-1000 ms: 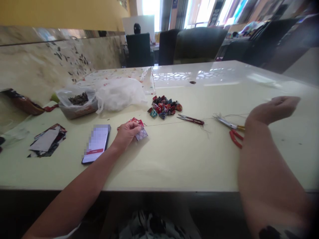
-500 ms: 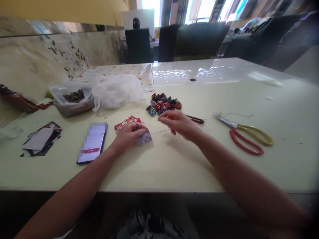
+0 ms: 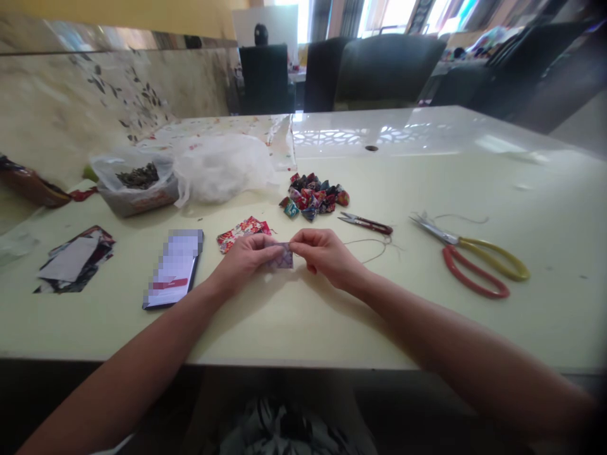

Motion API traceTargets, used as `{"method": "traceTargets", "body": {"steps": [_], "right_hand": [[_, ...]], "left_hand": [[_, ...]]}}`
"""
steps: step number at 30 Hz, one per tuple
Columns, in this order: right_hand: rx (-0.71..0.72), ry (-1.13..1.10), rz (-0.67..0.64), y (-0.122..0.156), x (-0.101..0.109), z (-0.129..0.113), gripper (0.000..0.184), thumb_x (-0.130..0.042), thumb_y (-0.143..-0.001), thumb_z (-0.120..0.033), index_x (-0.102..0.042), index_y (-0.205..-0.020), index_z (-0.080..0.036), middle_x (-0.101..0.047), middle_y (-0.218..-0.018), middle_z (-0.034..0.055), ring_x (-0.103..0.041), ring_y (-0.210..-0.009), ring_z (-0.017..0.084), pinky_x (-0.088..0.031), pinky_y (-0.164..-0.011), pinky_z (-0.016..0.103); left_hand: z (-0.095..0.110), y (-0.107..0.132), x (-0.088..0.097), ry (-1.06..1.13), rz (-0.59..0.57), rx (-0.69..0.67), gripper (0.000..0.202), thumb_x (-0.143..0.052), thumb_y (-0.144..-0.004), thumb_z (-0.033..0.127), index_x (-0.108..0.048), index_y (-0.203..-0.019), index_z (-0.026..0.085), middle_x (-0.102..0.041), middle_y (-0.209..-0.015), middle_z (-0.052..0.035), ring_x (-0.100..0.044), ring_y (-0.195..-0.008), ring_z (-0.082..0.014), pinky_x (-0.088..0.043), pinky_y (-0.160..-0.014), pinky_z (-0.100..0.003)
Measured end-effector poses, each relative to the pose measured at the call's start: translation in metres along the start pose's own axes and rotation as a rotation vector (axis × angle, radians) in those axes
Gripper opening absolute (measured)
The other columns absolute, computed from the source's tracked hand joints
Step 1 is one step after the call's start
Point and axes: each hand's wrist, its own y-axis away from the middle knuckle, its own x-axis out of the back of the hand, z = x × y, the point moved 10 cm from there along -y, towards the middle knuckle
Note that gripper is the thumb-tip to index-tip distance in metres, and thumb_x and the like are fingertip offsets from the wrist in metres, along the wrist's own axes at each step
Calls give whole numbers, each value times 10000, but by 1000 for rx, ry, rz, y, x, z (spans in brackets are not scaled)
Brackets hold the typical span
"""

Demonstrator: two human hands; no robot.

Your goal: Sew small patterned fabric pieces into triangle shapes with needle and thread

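In the head view, we find lettering on the phone (image 3: 173, 268), but its screen is blocked out above and the marks on its red bar are too small for us to read. Faint red print shows on the white plastic bag (image 3: 222, 167); we cannot make it out.

Our forearms come in from the two lower corners and meet near the middle. The left hand (image 3: 245, 258) has its thumb pressed against bent fingers, gripping the left part of a lavender patterned cloth (image 3: 285, 258), which we hold just above the table (image 3: 303, 332). The right hand (image 3: 325, 254) has thumb and forefinger pinched together at the cloth's upper right corner, its other fingers curled under; we cannot tell whether a needle sits in that pinch. A thread (image 3: 374, 259) curves out beyond this hand toward the small snips (image 3: 365, 224).

The tabletop is pale and glossy at its far end. On it we see red floral cloth pieces (image 3: 244, 232) just beyond the left hand, a pile of folded fabric bundles (image 3: 315, 197), large scissors (image 3: 474, 256) with red and yellow handles, and dark scraps (image 3: 76, 259) left of the phone. Behind stand dark chairs (image 3: 389, 72) and bright windows (image 3: 386, 18).
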Motion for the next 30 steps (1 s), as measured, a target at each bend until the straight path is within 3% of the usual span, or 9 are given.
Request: {"method": "traceTargets", "body": {"steps": [6,11,15,19,23,27,30], "right_hand": [[3,-14,-3,1,-4,2,231,-640,-830,-375,-591,-743,-166,-468,-599,-48,-357,-457,52,-304,-396,194],[-37,-8,55,5,1,4,160,-465,-968,-380,-514,-960,-227,-363,-589,-83,-339,-450,72,-331,-427,200],[173,209,112,8,8,-20,131,-482,-948,-237,-477,-822,-201,-452,-663,-47,-417,-564,82,-370,-558,225],[405,453,155,15,9,-46,138,-588,-893,-164,-621,-759,-163,-539,-784,4,-497,-721,105,-383,-685,251],[389,543,217,16,13,-50,98,-659,-870,-171,-687,-776,-167,-564,-726,-2,-497,-705,110,-361,-682,252],[343,533,147,17,6,-47,107,-621,-899,-182,-659,-800,-165,-532,-614,-39,-426,-579,82,-319,-604,235],[385,552,122,20,2,-51,106,-557,-919,-146,-644,-862,-162,-542,-627,-42,-420,-567,77,-322,-599,225]], "left_hand": [[1,2,0,56,51,-2,271,-846,-711,353,-711,-832,152,-697,-734,-2,-611,-616,-90,-487,-596,-200],[3,2,6,85,98,-31,279,-841,-712,351,-696,-852,159,-718,-774,-10,-630,-630,-102,-505,-605,-211],[4,2,9,66,114,-61,251,-828,-727,330,-674,-847,172,-699,-750,12,-621,-629,-94,-498,-604,-199],[7,2,8,36,88,-97,239,-812,-763,362,-688,-859,181,-698,-773,11,-626,-660,-91,-493,-633,-196],[5,2,8,15,83,-91,256,-821,-756,383,-730,-897,189,-721,-810,-8,-637,-677,-103,-504,-655,-217],[4,2,7,14,82,-91,249,-825,-750,376,-750,-888,182,-723,-803,-15,-637,-671,-106,-503,-653,-224],[6,2,8,13,93,-99,253,-831,-742,377,-751,-878,179,-719,-795,-17,-638,-671,-113,-504,-648,-231]]}}
